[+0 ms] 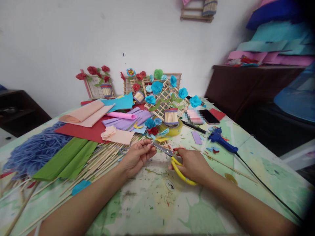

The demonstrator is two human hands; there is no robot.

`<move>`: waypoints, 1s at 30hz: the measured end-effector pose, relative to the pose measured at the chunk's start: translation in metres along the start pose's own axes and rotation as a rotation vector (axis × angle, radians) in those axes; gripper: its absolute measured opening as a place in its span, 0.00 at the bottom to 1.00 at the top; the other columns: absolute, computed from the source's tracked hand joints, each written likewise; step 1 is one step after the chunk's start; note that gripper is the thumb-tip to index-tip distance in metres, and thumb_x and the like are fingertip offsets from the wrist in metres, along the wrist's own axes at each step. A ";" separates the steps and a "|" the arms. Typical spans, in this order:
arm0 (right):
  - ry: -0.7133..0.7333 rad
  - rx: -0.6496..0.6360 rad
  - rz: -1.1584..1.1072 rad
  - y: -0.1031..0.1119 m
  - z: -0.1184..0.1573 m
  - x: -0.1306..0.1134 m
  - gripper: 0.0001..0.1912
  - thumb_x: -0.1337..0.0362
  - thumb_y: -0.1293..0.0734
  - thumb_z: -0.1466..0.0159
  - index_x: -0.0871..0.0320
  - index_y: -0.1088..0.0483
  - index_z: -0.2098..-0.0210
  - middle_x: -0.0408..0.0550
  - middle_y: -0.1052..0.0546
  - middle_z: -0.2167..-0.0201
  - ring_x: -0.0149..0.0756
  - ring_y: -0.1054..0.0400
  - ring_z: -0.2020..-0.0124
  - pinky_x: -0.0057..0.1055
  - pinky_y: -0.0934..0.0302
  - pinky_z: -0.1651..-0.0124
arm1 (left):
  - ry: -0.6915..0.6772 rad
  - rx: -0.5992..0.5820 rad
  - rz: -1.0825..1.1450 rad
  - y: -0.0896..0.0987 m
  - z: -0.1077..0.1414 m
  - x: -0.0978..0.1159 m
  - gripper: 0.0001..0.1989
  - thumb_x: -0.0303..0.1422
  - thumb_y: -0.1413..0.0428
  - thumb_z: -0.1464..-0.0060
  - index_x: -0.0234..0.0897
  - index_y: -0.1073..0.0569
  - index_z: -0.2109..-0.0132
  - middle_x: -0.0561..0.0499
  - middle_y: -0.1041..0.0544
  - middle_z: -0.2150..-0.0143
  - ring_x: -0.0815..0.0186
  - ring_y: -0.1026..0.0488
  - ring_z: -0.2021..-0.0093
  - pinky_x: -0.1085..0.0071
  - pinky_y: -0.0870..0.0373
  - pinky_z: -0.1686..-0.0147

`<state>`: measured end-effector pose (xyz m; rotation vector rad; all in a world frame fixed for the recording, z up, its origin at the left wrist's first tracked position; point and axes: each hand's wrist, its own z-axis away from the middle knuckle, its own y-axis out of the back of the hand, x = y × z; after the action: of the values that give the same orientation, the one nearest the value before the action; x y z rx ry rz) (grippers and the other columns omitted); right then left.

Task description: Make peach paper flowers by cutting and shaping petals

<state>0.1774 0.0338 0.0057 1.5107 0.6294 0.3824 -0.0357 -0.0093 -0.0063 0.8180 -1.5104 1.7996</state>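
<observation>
The right hand (194, 165) had its fingers curled around the looped yellow handles of the scissors (169, 152), whose smooth metal blades reached across to the fingertips of the left hand (138, 158). The left fingers were bent together beside the blade tip; whether they gripped anything small, I cannot tell. Just beyond both sets of fingers lay crumpled blue and red paper flowers (150, 123), and behind these leaned a lattice (161, 104) of thin crossed sticks carrying a ribbed little basket (171, 117). Left of the left fingers spread loose wooden sticks (105, 158), a creased sheet of green paper (66, 160) and, farther off, a tangled, stringy heap of blue yarn (40, 150). Right of the right fingers rested a hard blue glue gun (223, 141) with a thin black cord. Beneath the fingers, the desk (147, 206) was mottled green and cream, flecked with scraps.
</observation>
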 end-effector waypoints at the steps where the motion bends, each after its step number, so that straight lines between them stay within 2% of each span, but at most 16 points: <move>1: 0.001 0.002 -0.002 0.000 0.000 0.000 0.29 0.39 0.45 0.42 0.58 0.31 0.63 0.51 0.23 0.71 0.44 0.29 0.68 0.31 0.51 0.72 | 0.001 0.000 0.000 0.000 0.000 0.000 0.05 0.20 0.43 0.50 0.30 0.29 0.64 0.50 0.26 0.72 0.72 0.26 0.70 0.73 0.26 0.61; 13: -0.006 -0.015 0.006 0.002 0.001 -0.001 0.29 0.39 0.45 0.42 0.58 0.31 0.66 0.51 0.23 0.71 0.43 0.29 0.69 0.30 0.50 0.72 | 0.004 0.016 -0.002 -0.002 0.001 0.001 0.05 0.20 0.44 0.50 0.30 0.29 0.65 0.51 0.26 0.72 0.72 0.25 0.70 0.73 0.26 0.60; 22: -0.016 -0.016 0.039 0.001 0.001 -0.001 0.30 0.38 0.46 0.42 0.57 0.30 0.67 0.51 0.23 0.71 0.44 0.28 0.70 0.30 0.51 0.73 | 0.001 0.030 -0.023 -0.004 0.002 0.003 0.06 0.21 0.40 0.53 0.31 0.29 0.67 0.50 0.25 0.70 0.71 0.25 0.68 0.74 0.26 0.60; 30: -0.073 0.022 -0.007 0.006 0.001 0.000 0.30 0.37 0.45 0.43 0.56 0.30 0.63 0.49 0.23 0.74 0.43 0.29 0.70 0.30 0.52 0.74 | -0.111 0.014 -0.207 0.001 0.002 0.001 0.10 0.28 0.37 0.55 0.33 0.28 0.63 0.49 0.23 0.66 0.70 0.25 0.65 0.74 0.29 0.59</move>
<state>0.1792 0.0333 0.0120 1.5360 0.5828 0.3150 -0.0371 -0.0110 -0.0062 1.0560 -1.4249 1.6378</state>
